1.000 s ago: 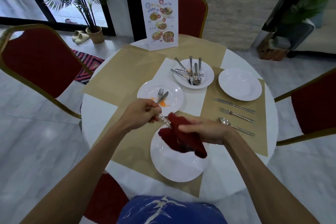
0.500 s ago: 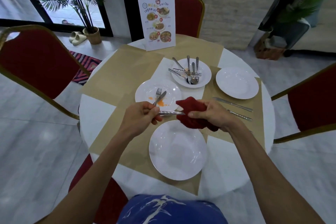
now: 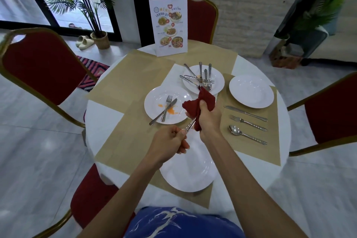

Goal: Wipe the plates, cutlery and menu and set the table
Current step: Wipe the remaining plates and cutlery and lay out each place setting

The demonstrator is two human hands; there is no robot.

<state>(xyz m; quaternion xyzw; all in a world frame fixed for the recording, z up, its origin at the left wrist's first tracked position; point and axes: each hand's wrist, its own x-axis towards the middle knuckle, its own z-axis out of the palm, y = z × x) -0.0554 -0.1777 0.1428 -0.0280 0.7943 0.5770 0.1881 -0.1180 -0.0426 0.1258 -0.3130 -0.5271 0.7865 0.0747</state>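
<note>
My left hand (image 3: 170, 139) grips the handle of a piece of cutlery (image 3: 190, 125). My right hand (image 3: 209, 120) holds a dark red cloth (image 3: 201, 103) wrapped round the other end, which is hidden. Both hands hover above a clean white plate (image 3: 191, 174) at the near edge. A stained plate (image 3: 154, 102) carries a fork and a knife. Behind it, another plate (image 3: 217, 81) holds several pieces of cutlery. A clean plate (image 3: 251, 91) sits at the right, with a knife (image 3: 245, 113), fork (image 3: 248, 122) and spoon (image 3: 247, 135) laid beside it. The menu (image 3: 169, 25) stands upright at the far edge.
The round white table (image 3: 104, 118) has tan placemats. Red chairs stand at the left (image 3: 42, 63), right (image 3: 332, 110), far side (image 3: 201, 17) and just below me. Potted plants stand by the window and at the far right.
My right hand has moved up and away with the cloth, sliding along the cutlery. The piece has turned from lying level to pointing away from me. My left hand dropped nearer to me.
</note>
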